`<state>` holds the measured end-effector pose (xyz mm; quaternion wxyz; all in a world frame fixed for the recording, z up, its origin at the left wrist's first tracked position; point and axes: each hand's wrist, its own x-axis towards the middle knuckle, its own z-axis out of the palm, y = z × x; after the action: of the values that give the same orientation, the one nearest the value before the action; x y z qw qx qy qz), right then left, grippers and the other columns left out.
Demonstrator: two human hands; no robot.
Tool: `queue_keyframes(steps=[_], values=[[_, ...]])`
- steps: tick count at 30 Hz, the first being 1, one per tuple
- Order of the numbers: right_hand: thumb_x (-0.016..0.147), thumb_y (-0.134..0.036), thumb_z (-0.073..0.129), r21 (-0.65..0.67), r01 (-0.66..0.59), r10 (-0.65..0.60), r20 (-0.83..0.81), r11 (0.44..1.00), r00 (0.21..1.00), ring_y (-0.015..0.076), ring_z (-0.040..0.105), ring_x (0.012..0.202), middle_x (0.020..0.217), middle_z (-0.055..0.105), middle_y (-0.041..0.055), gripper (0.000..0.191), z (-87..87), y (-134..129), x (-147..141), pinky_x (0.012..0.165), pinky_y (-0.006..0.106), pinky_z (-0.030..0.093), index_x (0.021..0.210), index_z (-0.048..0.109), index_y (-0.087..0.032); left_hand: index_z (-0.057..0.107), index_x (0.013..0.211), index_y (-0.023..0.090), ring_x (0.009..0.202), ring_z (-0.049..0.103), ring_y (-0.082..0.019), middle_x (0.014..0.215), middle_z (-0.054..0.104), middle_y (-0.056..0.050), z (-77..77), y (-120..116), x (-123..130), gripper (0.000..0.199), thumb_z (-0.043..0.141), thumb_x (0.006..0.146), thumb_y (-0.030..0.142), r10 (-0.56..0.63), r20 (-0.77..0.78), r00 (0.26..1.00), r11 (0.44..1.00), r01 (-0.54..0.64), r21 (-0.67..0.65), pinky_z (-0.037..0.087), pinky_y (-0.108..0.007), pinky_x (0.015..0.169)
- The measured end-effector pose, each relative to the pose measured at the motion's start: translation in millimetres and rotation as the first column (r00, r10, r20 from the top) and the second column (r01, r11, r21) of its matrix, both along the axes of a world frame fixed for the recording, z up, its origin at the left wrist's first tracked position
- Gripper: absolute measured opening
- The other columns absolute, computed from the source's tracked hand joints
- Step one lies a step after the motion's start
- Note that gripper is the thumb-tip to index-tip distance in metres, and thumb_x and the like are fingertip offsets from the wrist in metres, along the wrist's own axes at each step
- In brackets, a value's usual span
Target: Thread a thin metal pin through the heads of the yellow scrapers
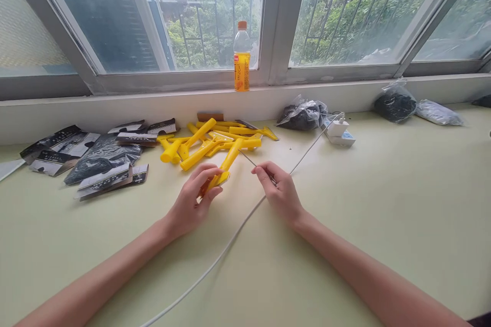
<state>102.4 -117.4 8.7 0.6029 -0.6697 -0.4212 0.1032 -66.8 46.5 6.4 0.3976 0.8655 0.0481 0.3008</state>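
Observation:
My left hand is closed around a yellow plastic scraper; its handle points up and away from me, and the fingers cover much of the head. In a pinch, my right hand holds a thin dark metal rod, whose tip lies close to the scraper's handle. Whether tip and handle touch I cannot tell. The rod's rear end is hidden in the fingers. Just beyond my left hand lies a pile of similar yellow scrapers, some with metal blades showing.
A white cable crosses the table under my right hand to a white charger. Printed cardboard sleeves and a bag of dark parts lie left. More bags line the back; a drink bottle stands on the sill.

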Motion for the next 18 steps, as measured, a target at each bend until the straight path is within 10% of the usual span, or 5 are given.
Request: queue_keyframes(steps=[6,18], values=[[0.098,-0.04,0.053,-0.016,-0.025,0.025,0.002,1.0,1.0,0.012,0.041,0.058,0.067,0.051,-0.0028,0.026,-0.5,-0.5,-3.4,0.055,0.026,0.032,0.09,0.066,-0.019,0.054,0.123,0.023,0.089,0.057,-0.015,0.117,0.053,-0.009,-2.8,1.9,3.1,0.024,0.055,0.1,0.031,-0.01,0.04,0.999,0.982,0.017,-0.187,0.051,-0.031,0.078],[0.098,-0.037,0.054,-0.065,-0.058,0.064,0.088,0.996,0.994,0.0115,0.044,0.06,0.072,0.06,-0.0006,0.026,2.8,-2.4,-1.7,0.055,0.026,0.034,0.092,0.071,-0.018,0.06,0.123,0.024,0.101,0.061,-0.02,0.122,0.055,-0.009,-1.8,-2.7,4.7,0.03,0.064,0.094,0.031,0.071,-0.119,0.99,0.981,-0.048,0.19,0.054,-0.034,0.086]])
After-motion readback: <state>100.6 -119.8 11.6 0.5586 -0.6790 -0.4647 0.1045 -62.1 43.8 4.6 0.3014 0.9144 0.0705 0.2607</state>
